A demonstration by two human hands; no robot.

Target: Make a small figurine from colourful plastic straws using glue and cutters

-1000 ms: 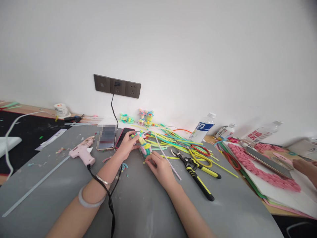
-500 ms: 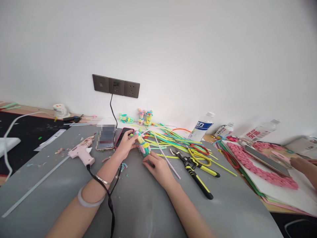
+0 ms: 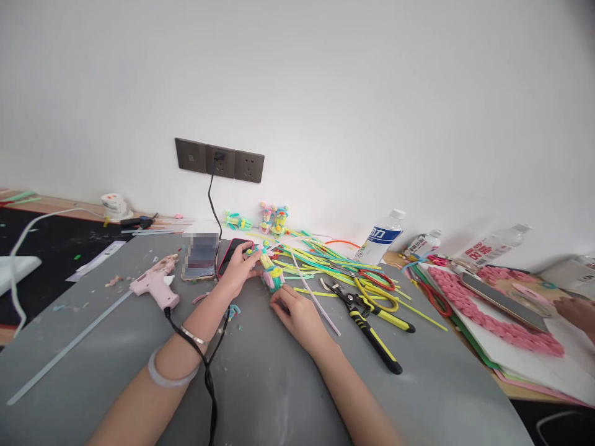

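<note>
My left hand (image 3: 239,269) is closed around the upper end of a small pipe-cleaner figure (image 3: 272,275) in pastel yellow, pink, green and teal. The figure tilts, its lower end towards my right hand (image 3: 297,313). That hand rests on the grey tabletop (image 3: 264,384) with fingers curled together, close against the figure's lower end. What its fingertips hold, if anything, is hidden. Just right of the hands lies a spread of loose pipe cleaners (image 3: 320,257) in yellow, green and teal. A pale lilac pipe cleaner (image 3: 318,297) lies beside my right hand.
Left are a pink glue gun (image 3: 158,290), its cord running under my left forearm, and two phones. Pliers (image 3: 367,328) and yellow-handled scissors (image 3: 376,296) lie right. Finished figures (image 3: 274,218) and a bottle (image 3: 380,238) stand by the wall. Another person's hand (image 3: 576,310) shows far right.
The view has shifted slightly. The figure is turned a little in my left hand, while my right hand keeps its place near the lower end. The other person's hand at far right has moved slightly.
</note>
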